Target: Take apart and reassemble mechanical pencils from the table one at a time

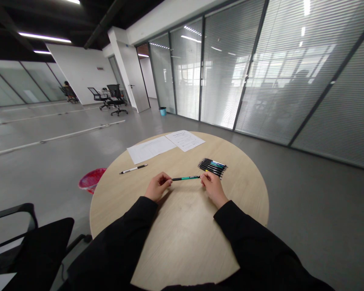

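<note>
A black and green pen [186,178] is stretched level between my two hands above the round wooden table [172,234]. My left hand [159,186] pinches its dark left end between thumb and fingers. At the other end, my right hand [211,186] grips the tip with its fingertips. Just behind my right hand lies a bunch of similar pens [212,165], side by side, mostly black with some green and blue; the hand hides part of them. One white and black pen [133,169] rests alone on the left of the table.
Two sheets of paper, a plainer one [151,149] and a printed one [186,140], lie at the table's far edge. A red bin [91,180] stands on the floor left of the table. Nearer on the left is a black chair [45,250].
</note>
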{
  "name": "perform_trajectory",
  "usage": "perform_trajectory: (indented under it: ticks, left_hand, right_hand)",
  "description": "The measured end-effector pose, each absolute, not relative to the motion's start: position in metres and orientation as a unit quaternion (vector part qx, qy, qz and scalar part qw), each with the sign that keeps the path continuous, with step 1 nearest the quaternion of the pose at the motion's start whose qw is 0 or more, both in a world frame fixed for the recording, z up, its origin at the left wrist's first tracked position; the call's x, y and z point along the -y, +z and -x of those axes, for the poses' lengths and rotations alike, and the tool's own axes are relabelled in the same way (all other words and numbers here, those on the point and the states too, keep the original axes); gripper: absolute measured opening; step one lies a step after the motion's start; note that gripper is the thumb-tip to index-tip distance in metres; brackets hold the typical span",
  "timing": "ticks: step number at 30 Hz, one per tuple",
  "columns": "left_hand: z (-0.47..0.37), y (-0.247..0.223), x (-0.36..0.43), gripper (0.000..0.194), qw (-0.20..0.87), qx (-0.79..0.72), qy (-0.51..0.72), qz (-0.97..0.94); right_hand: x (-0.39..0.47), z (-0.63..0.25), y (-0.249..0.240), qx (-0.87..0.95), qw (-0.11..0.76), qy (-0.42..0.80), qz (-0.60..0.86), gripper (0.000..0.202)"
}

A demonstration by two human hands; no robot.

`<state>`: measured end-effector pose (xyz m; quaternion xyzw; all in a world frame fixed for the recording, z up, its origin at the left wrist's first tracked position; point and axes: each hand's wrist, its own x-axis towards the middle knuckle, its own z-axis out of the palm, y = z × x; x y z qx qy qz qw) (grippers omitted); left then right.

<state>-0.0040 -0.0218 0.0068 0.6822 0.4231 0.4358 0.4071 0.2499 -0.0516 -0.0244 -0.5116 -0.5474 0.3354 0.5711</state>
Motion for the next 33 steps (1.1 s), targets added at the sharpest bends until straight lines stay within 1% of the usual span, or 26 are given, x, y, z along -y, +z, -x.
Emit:
perform_trajectory:
  ticks: [26,33]
  left_hand:
    - [0.004,0.0048,0.0207,0.026,0.411,-0.415,0.444,-0.679]
    - [0.0043,0.0031,0.02,0.024,0.414,-0.415,0.442,-0.679]
  right_hand:
    - [0.0503,-0.2498,-0.028,0.55,0.572,0.329,0.512,0.038]
    - [0.0497,-0.2498,-0.0298,0.551,0.573,0.326,0.511,0.038]
